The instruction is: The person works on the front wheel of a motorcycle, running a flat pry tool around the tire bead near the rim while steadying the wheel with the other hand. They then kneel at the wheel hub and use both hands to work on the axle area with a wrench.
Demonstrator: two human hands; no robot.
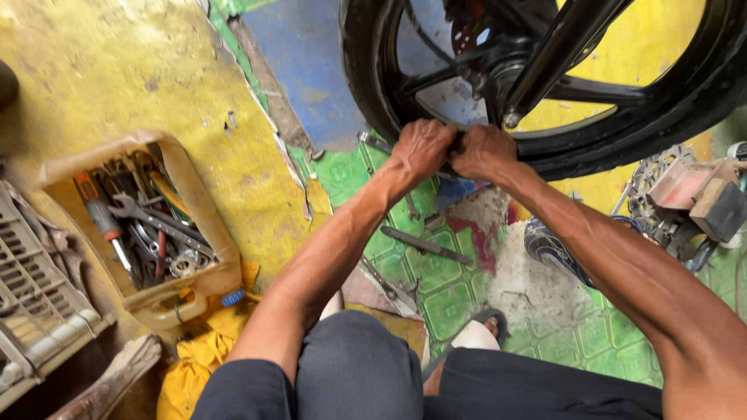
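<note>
Hands meet at the lower rim of a black motorcycle wheel (545, 148) at the far centre of the scene. Left hand (421, 148) is clenched narrow with the knuckles up, pressed against the tyre just below the hub; what it grips is hidden under the fingers. Right hand (484, 152) is clenched the same way, touching the left hand, directly under the lower end of the black fork leg (554, 47); its grip cannot be identified either. Wheel stands upright, with cast spokes running to the hub. Container at left: a cut-open tan plastic jug (206, 225) lying on the yellow floor, well apart from both hands. Contents: a screwdriver with a red and black handle (99, 214), several steel spanners (156, 222), and ring-shaped metal parts near its near end; the items lie jumbled and overlapping. A pale plastic crate (35, 303) sits just beside the jug at near left; its contents cannot be seen. A yellow cloth (198, 354) lies under the jug's near corner. Loose tools, including a long flat metal tool (424, 245), lie on the green patterned floor between the forearms.
</note>
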